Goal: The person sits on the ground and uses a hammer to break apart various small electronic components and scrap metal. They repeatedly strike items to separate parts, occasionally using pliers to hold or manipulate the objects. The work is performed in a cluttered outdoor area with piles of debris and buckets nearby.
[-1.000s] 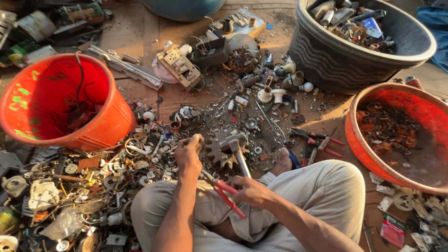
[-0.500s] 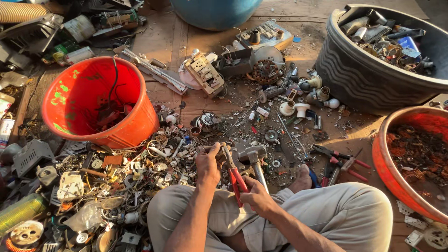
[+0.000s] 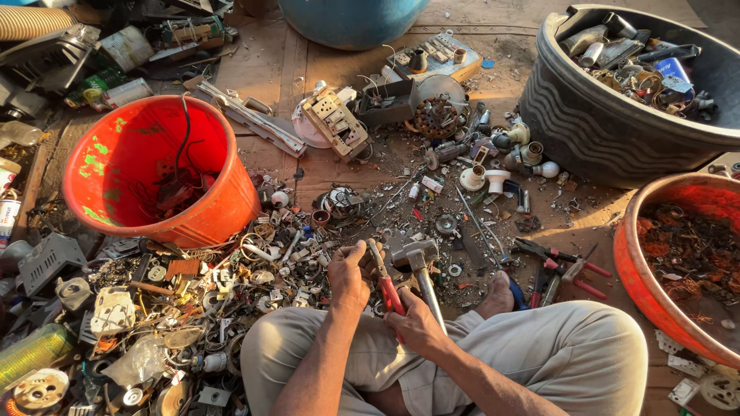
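Note:
I sit cross-legged on the floor amid metal scrap. My right hand (image 3: 416, 323) grips red-handled pliers (image 3: 385, 281), jaws pointing up toward my left hand (image 3: 348, 273). The left hand pinches a small metal piece at the plier tips; what the piece is I cannot make out. A hammer (image 3: 420, 266) with a steel head lies just right of both hands, its handle running down past my right wrist.
An orange bucket (image 3: 223, 212) with wires stands at the left. A black tub (image 3: 570, 123) of scrap is at the upper right, an orange basin (image 3: 640, 262) at the right. More red-handled pliers (image 3: 559, 266) lie by my foot. Loose scrap covers the floor at left.
The camera has shifted so the scene sits lower and to the right. My hands have drawn closer together, the pliers now upright against the piece in my left hand.

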